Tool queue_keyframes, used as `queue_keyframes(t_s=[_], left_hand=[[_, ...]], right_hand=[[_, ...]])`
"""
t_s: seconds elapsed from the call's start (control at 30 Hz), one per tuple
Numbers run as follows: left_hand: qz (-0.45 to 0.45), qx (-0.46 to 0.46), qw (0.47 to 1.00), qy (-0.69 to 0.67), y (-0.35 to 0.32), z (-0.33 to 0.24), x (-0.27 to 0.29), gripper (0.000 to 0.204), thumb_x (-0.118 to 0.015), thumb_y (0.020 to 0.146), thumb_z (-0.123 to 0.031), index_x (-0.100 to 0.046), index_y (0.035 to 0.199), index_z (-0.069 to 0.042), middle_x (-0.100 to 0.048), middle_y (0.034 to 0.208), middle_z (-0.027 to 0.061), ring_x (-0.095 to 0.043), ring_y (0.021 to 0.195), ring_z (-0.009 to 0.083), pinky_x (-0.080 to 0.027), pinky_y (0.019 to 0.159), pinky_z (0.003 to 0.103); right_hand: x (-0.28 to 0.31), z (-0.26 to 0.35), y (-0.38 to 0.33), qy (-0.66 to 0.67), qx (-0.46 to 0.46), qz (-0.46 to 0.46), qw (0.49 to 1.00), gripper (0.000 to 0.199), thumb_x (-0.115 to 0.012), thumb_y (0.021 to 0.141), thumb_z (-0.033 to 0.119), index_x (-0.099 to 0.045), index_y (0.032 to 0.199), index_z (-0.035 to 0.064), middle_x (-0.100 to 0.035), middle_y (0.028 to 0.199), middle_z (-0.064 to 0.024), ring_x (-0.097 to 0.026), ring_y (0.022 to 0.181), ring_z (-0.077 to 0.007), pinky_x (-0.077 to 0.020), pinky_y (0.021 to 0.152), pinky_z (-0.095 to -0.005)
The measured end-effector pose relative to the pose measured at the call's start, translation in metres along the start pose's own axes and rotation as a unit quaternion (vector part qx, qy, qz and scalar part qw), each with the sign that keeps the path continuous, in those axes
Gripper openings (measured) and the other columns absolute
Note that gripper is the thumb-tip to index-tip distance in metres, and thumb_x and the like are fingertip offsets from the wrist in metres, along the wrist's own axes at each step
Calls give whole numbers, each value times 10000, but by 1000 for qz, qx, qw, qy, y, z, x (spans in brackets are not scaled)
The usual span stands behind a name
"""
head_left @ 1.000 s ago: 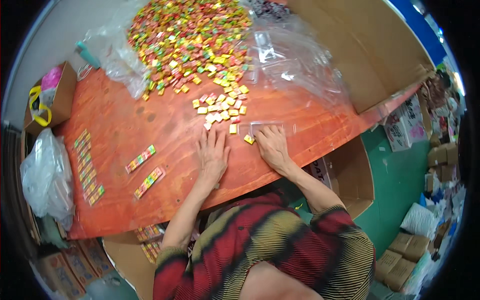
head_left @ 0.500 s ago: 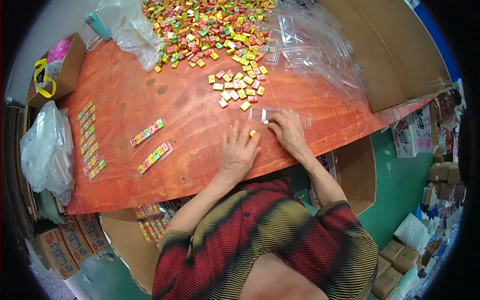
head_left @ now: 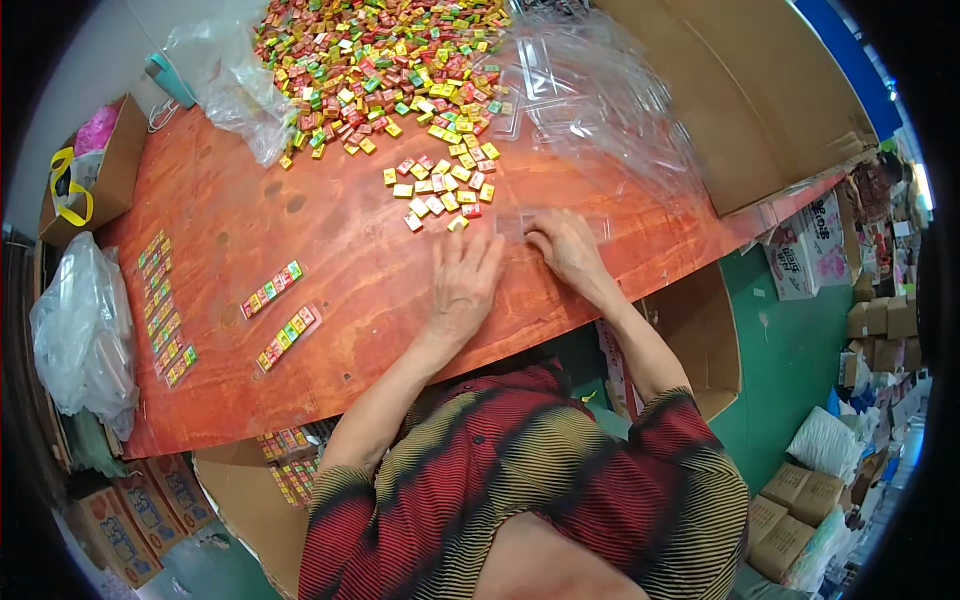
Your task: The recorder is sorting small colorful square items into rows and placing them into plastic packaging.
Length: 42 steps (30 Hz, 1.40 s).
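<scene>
My left hand [head_left: 466, 285] lies palm down on the table with its fingers stretched out. Its fingertips reach the near edge of a loose group of small yellow and red boxes [head_left: 436, 182], beside one yellow box [head_left: 457, 224]. Over a narrow clear plastic tray [head_left: 602, 229] is my right hand [head_left: 566, 248], its fingers curled and its thumb drawn in toward them. What those fingers pinch is hidden. To the left lie two filled strips of small coloured boxes, an upper strip [head_left: 272, 290] and a lower strip [head_left: 288, 338].
A big heap of small coloured boxes [head_left: 380, 70] covers the table's far side. Clear plastic trays [head_left: 600, 95] are piled right of it, beside a large cardboard box [head_left: 770, 100]. More filled strips [head_left: 162, 300] line the left edge near a plastic bag [head_left: 85, 320].
My left hand has reached forward to the loose boxes. The yellow box beside its fingers and the white piece near my right thumb no longer show. The view has shifted slightly.
</scene>
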State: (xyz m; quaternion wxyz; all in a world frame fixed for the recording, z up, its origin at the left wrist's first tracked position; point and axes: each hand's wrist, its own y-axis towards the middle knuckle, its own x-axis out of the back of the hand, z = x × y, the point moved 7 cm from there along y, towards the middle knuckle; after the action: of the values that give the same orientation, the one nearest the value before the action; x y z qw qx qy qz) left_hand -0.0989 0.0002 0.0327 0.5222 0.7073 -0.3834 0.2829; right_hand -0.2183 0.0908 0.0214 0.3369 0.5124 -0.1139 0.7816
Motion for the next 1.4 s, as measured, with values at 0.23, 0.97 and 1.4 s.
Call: queue_keyframes(t_s=[0.23,0.97,1.4], left_hand=[[30,-14,999,10,11,0,-31,329,-639,701,-150,-566,1004,-44,-516,1077,139,-450,1070,365,-335,880,502],[64,-33,997,29,-60,-6,29,181,-590,697,-127,-547,832,-13,-518,1015,161,-473,983,333,-370,815,462],[18,173,984,-28,-44,75,64,406,-620,758,-210,-504,1071,20,-491,1061,209,-452,1016,390,-373,856,455]], right_hand=[[5,5,-15,-122,84,-35,988,150,-653,689,170,-572,753,61,-528,778,-95,-514,773,-272,-390,675,-382],[-13,57,-43,20,155,-1,988,132,-617,725,168,-575,793,64,-535,818,-110,-504,809,-280,-391,689,-386],[-42,45,60,9,62,47,997,390,-596,773,188,-480,1125,67,-519,970,-158,-523,919,-327,-440,764,-395]])
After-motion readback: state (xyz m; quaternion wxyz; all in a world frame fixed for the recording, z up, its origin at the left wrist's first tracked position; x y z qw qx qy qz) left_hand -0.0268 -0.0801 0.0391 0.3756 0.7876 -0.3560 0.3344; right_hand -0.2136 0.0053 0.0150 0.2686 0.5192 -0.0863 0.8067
